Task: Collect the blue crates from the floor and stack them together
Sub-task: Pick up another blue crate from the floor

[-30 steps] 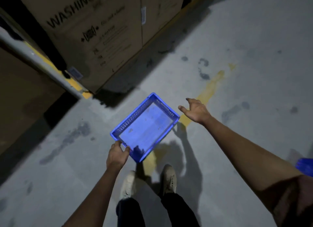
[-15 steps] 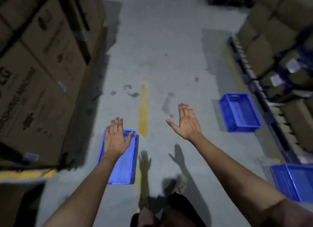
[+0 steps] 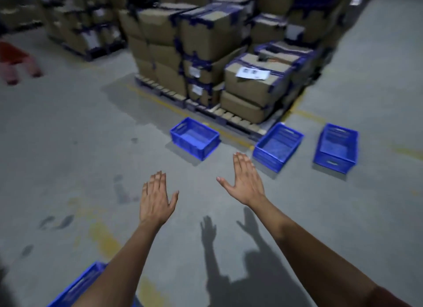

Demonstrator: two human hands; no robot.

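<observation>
Both bare arms are reaching straight out in front of the person, held above the floor and touching nothing. The left hand (image 3: 156,198) is lying flat, back facing up, its four fingers pressed close together and pointing forward while the thumb is sticking out toward the other hand. The right hand (image 3: 246,180) is stretching a little further forward, also spread flat and empty, fingers together and angling slightly outward, thumb splaying inward. The two thumbs are pointing at each other across the gap, the hands staying apart. Both forearms are extending nearly straight, the right one coming in from the lower right corner.
</observation>
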